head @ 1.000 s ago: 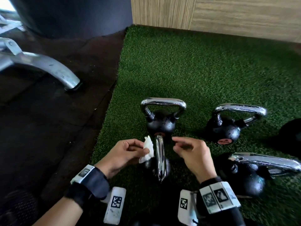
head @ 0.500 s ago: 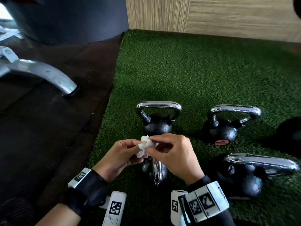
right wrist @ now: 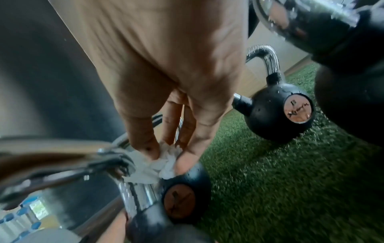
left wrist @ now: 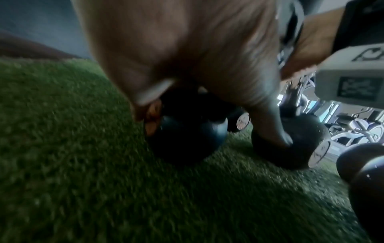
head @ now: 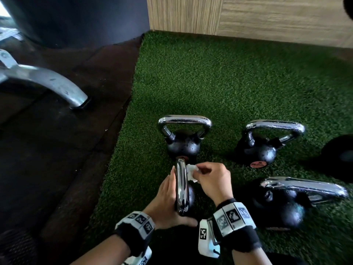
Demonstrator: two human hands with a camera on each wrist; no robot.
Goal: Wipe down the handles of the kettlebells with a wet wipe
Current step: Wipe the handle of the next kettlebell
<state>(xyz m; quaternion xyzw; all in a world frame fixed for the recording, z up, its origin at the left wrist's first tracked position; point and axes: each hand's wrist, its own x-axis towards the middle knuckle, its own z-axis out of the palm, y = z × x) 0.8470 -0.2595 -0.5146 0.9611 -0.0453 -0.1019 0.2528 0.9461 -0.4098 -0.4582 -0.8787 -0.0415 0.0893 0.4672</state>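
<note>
The nearest kettlebell's chrome handle (head: 181, 188) points up toward me, on green turf (head: 229, 83). My left hand (head: 165, 199) holds this handle from its left side, thumb hooked round the near end. My right hand (head: 210, 178) pinches a crumpled white wet wipe (head: 191, 172) against the handle's right side near its far end. In the right wrist view the fingertips (right wrist: 182, 164) squeeze the wipe (right wrist: 158, 162) onto the chrome handle (right wrist: 135, 195) above the black ball (right wrist: 182, 197). The left wrist view is blurred, with my left hand (left wrist: 187, 49) above the ball (left wrist: 187, 139).
Three more kettlebells stand on the turf: one just behind (head: 183, 144), one at back right (head: 261, 150), one at near right (head: 286, 205). A silver machine foot (head: 47, 85) rests on the dark floor at left. A wood-panel wall (head: 267, 20) closes the back.
The wipe passed from my left hand to my right. My left hand dropped to hold the handle; my right hand brought the wipe against the handle's right side.
</note>
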